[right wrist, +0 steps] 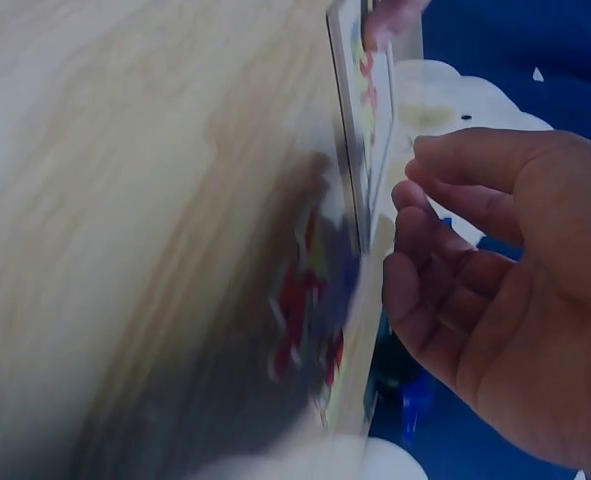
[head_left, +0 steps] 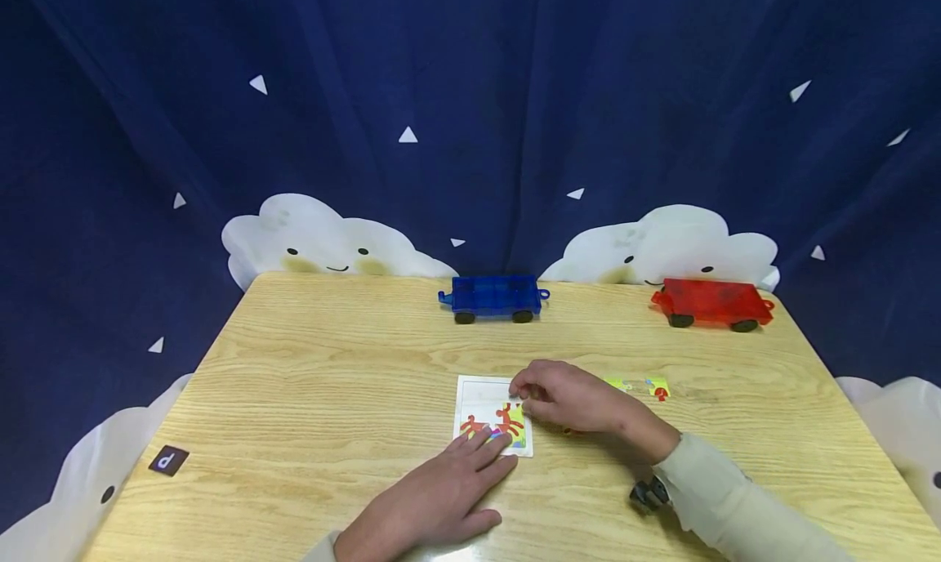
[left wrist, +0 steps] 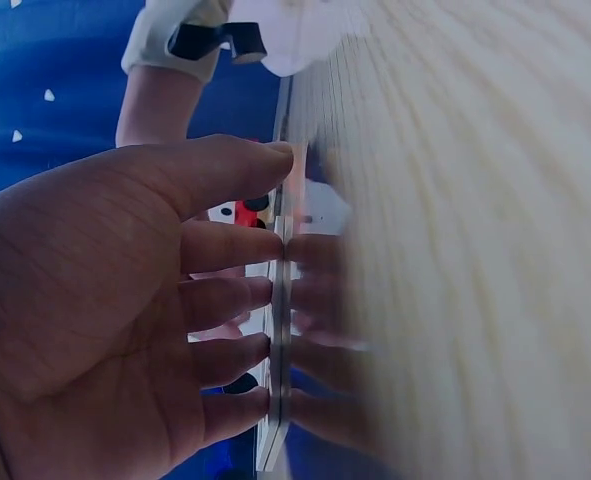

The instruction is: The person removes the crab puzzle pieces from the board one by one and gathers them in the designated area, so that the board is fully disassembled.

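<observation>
A white-framed puzzle board (head_left: 479, 389) lies flat in the middle of the table, with joined yellow and red puzzle pieces (head_left: 517, 437) in its lower part and a blank white area above. My left hand (head_left: 444, 492) rests its straight fingers on the lower edge of the board; the left wrist view shows the fingertips right at the board's edge (left wrist: 276, 400). Over the right side of the board hovers my right hand (head_left: 569, 396), fingers loosely bent. In the right wrist view, thumb and forefinger come close together and nothing shows between them.
Loose yellow and red puzzle pieces (head_left: 658, 389) lie just right of my right hand, some partly hidden by it. A blue toy wagon (head_left: 494, 295) and a red one (head_left: 713, 302) stand along the back edge. A black letter card (head_left: 169, 460) lies at the left edge.
</observation>
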`<state>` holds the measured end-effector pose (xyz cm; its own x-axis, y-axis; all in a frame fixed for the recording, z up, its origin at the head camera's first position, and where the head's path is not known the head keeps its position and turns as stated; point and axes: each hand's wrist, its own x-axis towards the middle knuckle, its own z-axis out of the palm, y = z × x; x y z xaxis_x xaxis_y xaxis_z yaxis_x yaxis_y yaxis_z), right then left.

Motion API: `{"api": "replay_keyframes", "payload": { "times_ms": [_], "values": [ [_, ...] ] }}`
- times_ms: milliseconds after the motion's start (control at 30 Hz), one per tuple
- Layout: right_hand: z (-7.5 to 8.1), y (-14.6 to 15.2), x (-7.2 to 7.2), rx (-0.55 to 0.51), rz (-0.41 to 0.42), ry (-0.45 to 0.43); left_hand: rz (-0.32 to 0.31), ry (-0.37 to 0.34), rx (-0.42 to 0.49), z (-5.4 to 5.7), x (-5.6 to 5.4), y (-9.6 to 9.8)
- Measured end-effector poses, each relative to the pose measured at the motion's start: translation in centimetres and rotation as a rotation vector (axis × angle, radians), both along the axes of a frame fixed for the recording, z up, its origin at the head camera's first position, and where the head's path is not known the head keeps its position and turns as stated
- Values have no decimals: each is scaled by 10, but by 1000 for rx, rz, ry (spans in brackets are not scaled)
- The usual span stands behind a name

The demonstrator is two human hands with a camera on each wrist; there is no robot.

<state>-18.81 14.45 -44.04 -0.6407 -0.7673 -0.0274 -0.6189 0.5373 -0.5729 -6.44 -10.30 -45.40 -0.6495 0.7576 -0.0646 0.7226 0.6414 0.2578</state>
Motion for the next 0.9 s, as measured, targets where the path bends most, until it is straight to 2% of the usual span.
{"api": "replay_keyframes", "payload": {
  "times_ms": [267,633,900],
  "values": [
    [-4,-12,5,68,4,54,0,16,-3,1,1,0],
    [-6,-13,7,53,5,39,6,4,2,1,1,0],
    [-5,-15,8,52,-31,75,1,-5,4,1,0,1]
  ]
}}
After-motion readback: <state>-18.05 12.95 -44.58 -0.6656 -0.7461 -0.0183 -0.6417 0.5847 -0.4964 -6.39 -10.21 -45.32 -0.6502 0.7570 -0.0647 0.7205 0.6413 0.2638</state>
